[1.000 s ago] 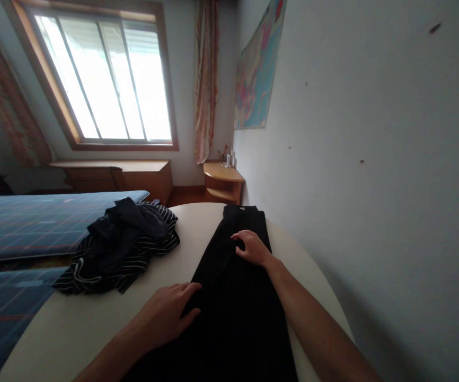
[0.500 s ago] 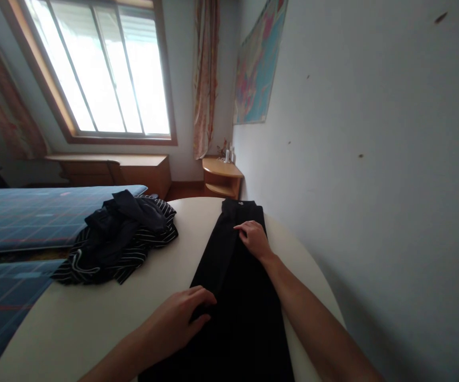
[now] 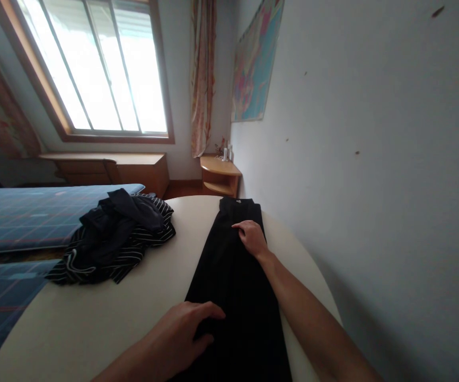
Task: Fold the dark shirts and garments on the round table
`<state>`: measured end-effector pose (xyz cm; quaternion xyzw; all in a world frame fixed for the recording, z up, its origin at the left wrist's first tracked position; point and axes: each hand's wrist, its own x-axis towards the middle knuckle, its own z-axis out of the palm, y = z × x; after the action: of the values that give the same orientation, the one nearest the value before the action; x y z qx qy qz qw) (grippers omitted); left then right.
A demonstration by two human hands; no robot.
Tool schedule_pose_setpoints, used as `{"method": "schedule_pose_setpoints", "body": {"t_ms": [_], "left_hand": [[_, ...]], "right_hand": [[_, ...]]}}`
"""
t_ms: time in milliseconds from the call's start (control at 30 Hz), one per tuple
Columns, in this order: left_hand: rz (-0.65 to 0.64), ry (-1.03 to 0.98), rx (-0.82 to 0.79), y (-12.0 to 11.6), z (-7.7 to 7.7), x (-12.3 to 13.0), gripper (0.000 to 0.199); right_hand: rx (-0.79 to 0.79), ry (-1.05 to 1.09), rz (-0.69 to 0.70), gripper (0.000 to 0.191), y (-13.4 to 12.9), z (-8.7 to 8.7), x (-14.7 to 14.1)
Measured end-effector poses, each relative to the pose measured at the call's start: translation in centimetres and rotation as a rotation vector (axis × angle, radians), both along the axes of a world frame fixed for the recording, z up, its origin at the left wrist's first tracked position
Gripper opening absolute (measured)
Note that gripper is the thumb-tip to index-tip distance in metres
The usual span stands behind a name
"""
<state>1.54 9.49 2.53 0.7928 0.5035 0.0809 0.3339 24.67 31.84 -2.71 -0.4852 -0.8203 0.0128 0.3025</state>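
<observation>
One black garment (image 3: 245, 297) lies lengthwise on one round white table (image 3: 138, 302). Your left hand (image 3: 177, 337), thumb and forefinger parted, grips nothing over the garment's nearer part; your right hand (image 3: 252, 237) curls loosely toward its far end, any pinch impossible to tell. One clothing heap (image 3: 112, 233) lies leftward, near two blue plaid mattresses (image 3: 26, 217).

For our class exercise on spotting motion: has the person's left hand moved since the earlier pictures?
Yes. Judged against the pale table, the left hand has moved rightward and away from the table's far edge.

A home: curtain (image 3: 203, 79), plaid mattress (image 3: 34, 217)
</observation>
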Motion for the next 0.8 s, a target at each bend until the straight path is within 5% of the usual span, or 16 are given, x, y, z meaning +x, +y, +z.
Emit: {"method": "schedule_pose_setpoints", "body": {"t_ms": [267, 400, 533, 700, 800], "left_hand": [[-0.150, -0.093, -0.205, -1.6, 1.6, 0.2, 0.061], [-0.247, -0.169, -0.296, -1.5, 1.8, 0.2, 0.043], [-0.332, -0.183, -0.055, -0.9, 1.2, 0.3, 0.035], [-0.384, 0.030, 0.099, -0.2, -0.6, 0.1, 0.084], [-0.414, 0.047, 0.118, -0.1, -1.1, 0.1, 0.093]], "right_hand": [[-0.076, -0.036, -0.023, 0.036, 0.5, -0.8, 0.4], [-0.075, -0.024, 0.006, 0.038, 0.7, -1.1, 0.4], [-0.060, -0.013, 0.006, 0.037, 0.6, -1.0, 0.4], [-0.048, 0.001, 0.002, 0.039, 0.6, -0.8, 0.2], [-0.065, -0.017, 0.001, 0.040, 0.7, -1.0, 0.2]]}}
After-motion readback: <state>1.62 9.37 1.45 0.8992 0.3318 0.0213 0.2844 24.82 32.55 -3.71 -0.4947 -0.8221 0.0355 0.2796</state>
